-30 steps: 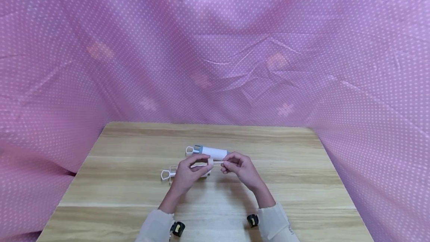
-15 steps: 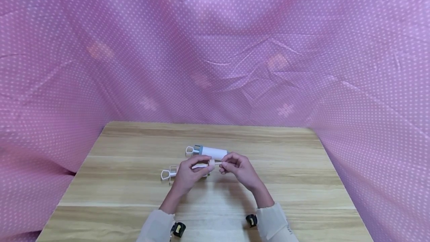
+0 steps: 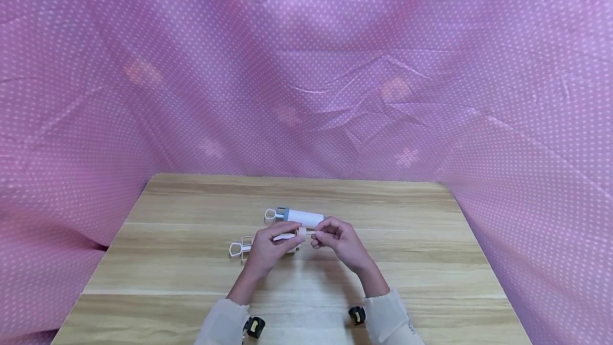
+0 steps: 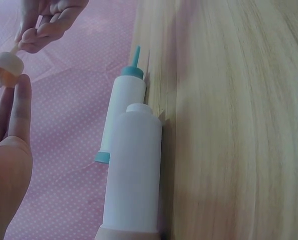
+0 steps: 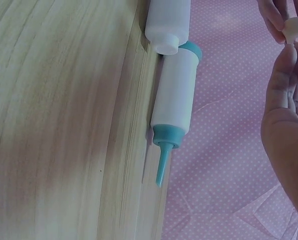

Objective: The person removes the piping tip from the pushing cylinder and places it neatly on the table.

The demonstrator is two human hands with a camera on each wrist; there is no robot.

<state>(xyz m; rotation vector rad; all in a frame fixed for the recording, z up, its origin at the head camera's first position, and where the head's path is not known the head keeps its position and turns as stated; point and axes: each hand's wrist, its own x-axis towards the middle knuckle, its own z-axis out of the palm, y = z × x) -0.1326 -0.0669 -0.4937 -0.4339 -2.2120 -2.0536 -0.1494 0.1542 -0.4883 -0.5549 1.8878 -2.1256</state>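
Note:
Between its thumb and fingers my left hand (image 3: 265,249) holds a cream nozzle cap (image 3: 301,232), raised above the table. My right hand (image 3: 344,241) pinches the cap's thin tip from the right, and its fingertips hide the tip's end. Beneath the left hand lies a white-barrelled syringe-like tube (image 4: 133,170) with a bare neck; its cream loop handle (image 3: 237,249) sticks out to the left. Just beyond the hands lies a similar white tube (image 3: 306,219) with teal fittings. Its teal nozzle (image 5: 162,162) is plain in the right wrist view.
The tubes lie on a pale wooden table (image 3: 182,260). A pink dotted cloth (image 3: 306,68) hangs behind the table and along its sides. Dark wrist-worn cameras (image 3: 256,327) sit by the sleeves.
My right hand has shifted slightly left, nearer the left hand, and less of the nozzle tip shows between them. The left fingers and cap have moved very slightly right. Both tubes lie still.

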